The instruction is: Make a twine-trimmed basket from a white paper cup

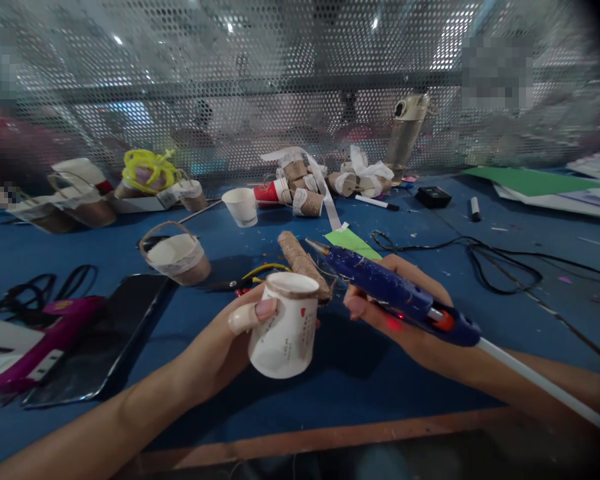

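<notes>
My left hand (253,317) is wrapped round a white paper cup (285,333) printed with small lettering and a red mark. A brown band circles the cup's upper end. One finger of this hand wears a plaster. In my right hand (405,313) is a blue hot glue gun (390,283), its metal nozzle pointing up and left, apart from the cup. A long white glue stick (540,373) sticks out of its back end. Behind the cup lies a roll of brown twine (303,263). Scissors (230,283) with yellow handles lie left of it, partly hidden by the cup.
A small twine-wrapped basket (183,257) stands at left beside a phone (105,340) and a magenta power strip (50,333). Several more baskets, a plain paper cup (241,205) and a water bottle (407,133) stand farther back. A black cable (505,267) loops at right.
</notes>
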The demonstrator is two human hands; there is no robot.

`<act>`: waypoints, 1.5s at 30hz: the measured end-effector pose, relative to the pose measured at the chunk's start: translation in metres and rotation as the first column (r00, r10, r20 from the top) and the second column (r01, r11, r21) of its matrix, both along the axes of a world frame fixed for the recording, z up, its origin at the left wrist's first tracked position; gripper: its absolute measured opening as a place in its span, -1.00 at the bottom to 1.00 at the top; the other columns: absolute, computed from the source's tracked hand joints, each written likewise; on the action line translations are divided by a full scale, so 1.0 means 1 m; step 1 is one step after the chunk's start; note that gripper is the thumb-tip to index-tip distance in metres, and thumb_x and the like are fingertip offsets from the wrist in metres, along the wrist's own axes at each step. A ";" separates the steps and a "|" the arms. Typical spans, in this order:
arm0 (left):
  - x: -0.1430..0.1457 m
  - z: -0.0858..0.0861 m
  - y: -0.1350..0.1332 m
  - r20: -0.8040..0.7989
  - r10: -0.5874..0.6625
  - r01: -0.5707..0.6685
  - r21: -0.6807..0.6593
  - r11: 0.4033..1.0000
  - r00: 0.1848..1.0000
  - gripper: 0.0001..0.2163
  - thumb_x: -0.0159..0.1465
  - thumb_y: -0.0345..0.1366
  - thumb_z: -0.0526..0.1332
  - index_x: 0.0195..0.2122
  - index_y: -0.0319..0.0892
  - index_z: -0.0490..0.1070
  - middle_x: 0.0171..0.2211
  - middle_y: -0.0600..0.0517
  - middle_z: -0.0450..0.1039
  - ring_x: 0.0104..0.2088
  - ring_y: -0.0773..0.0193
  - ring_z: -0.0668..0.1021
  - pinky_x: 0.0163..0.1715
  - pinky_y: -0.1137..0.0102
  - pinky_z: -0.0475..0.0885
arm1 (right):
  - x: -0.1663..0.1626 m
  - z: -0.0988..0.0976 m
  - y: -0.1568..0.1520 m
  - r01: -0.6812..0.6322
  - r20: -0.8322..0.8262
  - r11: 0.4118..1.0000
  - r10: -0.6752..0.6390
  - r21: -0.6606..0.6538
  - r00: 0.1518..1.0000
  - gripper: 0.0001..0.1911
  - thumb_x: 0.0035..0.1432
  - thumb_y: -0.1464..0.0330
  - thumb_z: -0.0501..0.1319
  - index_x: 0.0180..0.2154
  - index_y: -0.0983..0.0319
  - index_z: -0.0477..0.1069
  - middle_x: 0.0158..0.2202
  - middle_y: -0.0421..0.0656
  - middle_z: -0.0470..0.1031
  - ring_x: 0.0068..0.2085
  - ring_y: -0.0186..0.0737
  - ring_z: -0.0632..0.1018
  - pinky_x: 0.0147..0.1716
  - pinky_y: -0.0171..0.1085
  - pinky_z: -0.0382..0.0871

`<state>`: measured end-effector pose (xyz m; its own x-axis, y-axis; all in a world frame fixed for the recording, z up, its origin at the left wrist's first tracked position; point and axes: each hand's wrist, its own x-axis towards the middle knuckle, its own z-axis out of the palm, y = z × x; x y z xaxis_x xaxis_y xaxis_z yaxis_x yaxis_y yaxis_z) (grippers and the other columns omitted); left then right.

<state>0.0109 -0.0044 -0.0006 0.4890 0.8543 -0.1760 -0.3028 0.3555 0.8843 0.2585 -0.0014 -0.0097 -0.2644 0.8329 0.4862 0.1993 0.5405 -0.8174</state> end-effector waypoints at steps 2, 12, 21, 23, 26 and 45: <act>0.001 0.001 0.000 0.037 0.010 -0.009 -0.042 0.999 0.999 -0.61 0.20 -0.05 0.38 -0.03 -0.18 0.61 -0.19 -0.15 0.67 -0.20 0.01 0.64 -0.20 0.25 0.58 | 0.001 -0.003 0.001 -0.017 -0.028 0.999 0.016 -0.036 0.999 -0.83 0.20 0.36 0.38 -0.28 0.16 0.38 -0.38 -0.22 0.54 -0.41 -0.26 0.56 -0.41 -0.27 0.45; -0.004 -0.005 0.000 0.003 0.061 -0.061 0.004 0.998 0.998 -0.56 0.12 -0.13 0.47 -0.01 -0.16 0.52 -0.20 -0.13 0.66 -0.21 0.03 0.66 -0.26 0.30 0.62 | 0.004 0.001 0.003 -0.076 -0.014 0.995 0.077 0.059 0.997 -0.78 0.15 0.49 0.33 -0.41 0.15 0.31 -0.42 -0.26 0.45 -0.41 -0.30 0.48 -0.38 -0.28 0.39; -0.005 0.002 -0.003 -0.003 0.063 -0.062 0.060 0.996 0.998 -0.56 0.17 -0.07 0.38 0.01 -0.18 0.48 -0.18 -0.15 0.65 -0.15 -0.04 0.65 -0.26 0.30 0.59 | 0.013 -0.003 0.004 -0.112 0.115 0.993 0.108 0.033 0.988 -0.77 0.09 0.49 0.29 -0.44 0.15 0.26 -0.46 -0.25 0.38 -0.46 -0.29 0.39 -0.44 -0.25 0.27; -0.006 0.002 -0.003 -0.002 0.051 -0.051 0.068 0.996 0.999 -0.57 0.19 -0.07 0.36 0.01 -0.20 0.49 -0.18 -0.16 0.65 -0.17 -0.04 0.65 -0.26 0.29 0.58 | 0.013 -0.003 0.004 -0.102 0.135 0.994 0.097 0.031 0.986 -0.77 0.09 0.49 0.29 -0.44 0.15 0.25 -0.46 -0.26 0.37 -0.46 -0.29 0.38 -0.44 -0.25 0.25; -0.007 0.002 -0.004 0.000 0.056 -0.056 0.050 0.997 0.998 -0.58 0.18 -0.09 0.38 -0.01 -0.21 0.49 -0.20 -0.16 0.66 -0.23 -0.01 0.66 -0.28 0.30 0.58 | 0.013 -0.004 0.005 -0.086 0.158 0.996 0.079 0.038 0.984 -0.76 0.07 0.49 0.30 -0.45 0.15 0.24 -0.47 -0.27 0.35 -0.47 -0.30 0.35 -0.46 -0.26 0.22; -0.014 -0.009 -0.003 -0.145 0.179 -0.133 0.279 0.951 0.973 -0.53 0.20 -0.10 0.43 0.13 0.03 0.45 0.03 0.00 0.57 0.04 -0.01 0.57 -0.05 0.34 0.52 | 0.013 -0.002 -0.001 -0.062 0.228 0.988 0.028 0.145 0.973 -0.67 0.01 0.48 0.29 -0.46 0.14 0.11 -0.52 -0.29 0.21 -0.51 -0.31 0.24 -0.50 -0.24 0.09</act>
